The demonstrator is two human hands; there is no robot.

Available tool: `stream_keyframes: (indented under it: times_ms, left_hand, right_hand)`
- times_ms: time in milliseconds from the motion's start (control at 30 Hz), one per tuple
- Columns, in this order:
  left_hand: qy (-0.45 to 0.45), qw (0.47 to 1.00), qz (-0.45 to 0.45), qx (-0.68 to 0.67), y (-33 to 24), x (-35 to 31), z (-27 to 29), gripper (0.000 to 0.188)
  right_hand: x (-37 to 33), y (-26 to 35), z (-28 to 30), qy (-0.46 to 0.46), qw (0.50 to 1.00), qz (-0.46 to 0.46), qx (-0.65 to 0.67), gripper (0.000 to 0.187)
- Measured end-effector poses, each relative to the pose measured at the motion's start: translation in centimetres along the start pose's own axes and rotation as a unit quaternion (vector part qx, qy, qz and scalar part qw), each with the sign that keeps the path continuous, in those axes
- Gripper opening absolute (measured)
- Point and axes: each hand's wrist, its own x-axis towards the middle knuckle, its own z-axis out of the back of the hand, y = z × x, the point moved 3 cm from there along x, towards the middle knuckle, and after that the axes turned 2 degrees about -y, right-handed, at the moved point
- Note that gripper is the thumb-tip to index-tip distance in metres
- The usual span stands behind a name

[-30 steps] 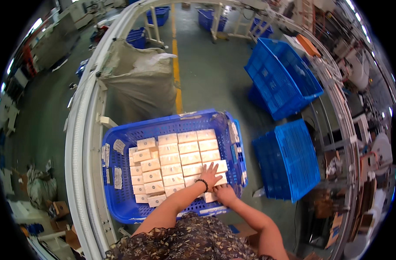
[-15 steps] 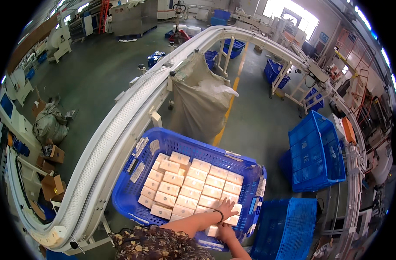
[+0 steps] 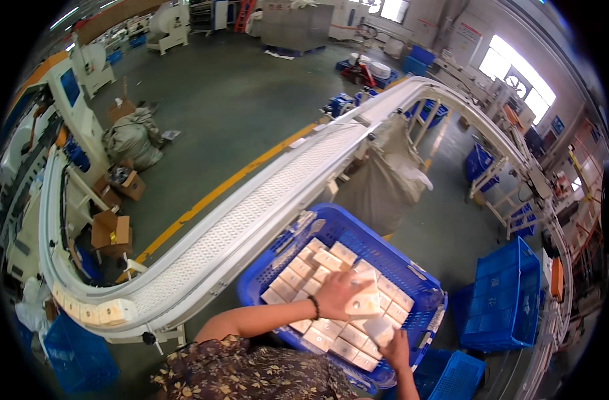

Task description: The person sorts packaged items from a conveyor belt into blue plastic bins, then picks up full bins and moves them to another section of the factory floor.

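A blue plastic crate (image 3: 411, 270) in front of me holds several rows of small cream boxes (image 3: 298, 270). My left hand (image 3: 336, 293), with a dark band on its wrist, reaches over the middle of the crate and grips a cream box (image 3: 364, 304) raised above the rows. My right hand (image 3: 396, 348) is at the crate's near right corner, its fingers on another cream box (image 3: 379, 328) that is tilted up from the rows.
A white curved conveyor belt (image 3: 251, 220) runs past the crate's left side, with a few cream boxes (image 3: 108, 312) on its near end. A grey sack (image 3: 378, 187) hangs behind the crate. Blue crates (image 3: 504, 293) stand at right, cardboard boxes (image 3: 111, 230) at left.
My view has swung left, toward the conveyor. Both hands, which lay on the boxes at the crate's near right, have each raised a cream box from the rows.
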Motion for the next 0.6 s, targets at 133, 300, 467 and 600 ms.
stream_keyframes:
  times_ms: [133,300,467,600]
  left_hand:
    - [-0.107,0.987,0.078,0.093,3.0,-10.7,18.4,0.094]
    - [-0.051,0.926,0.266,0.263,5.7,-24.7,28.5,0.092]
    - [0.046,0.892,0.444,0.077,9.0,-31.5,27.8,0.086]
    - [-0.048,0.952,0.303,-0.013,7.9,-32.4,29.1,0.075]
  right_hand:
    - [11.3,14.9,3.5,-0.012,0.981,0.149,0.123,0.076]
    - [18.9,36.5,3.3,0.023,0.894,0.427,0.136,0.074]
    - [21.5,50.7,-1.2,0.131,0.800,0.585,0.014,0.069]
    - [22.4,53.3,-9.3,0.240,0.748,0.609,-0.106,0.075]
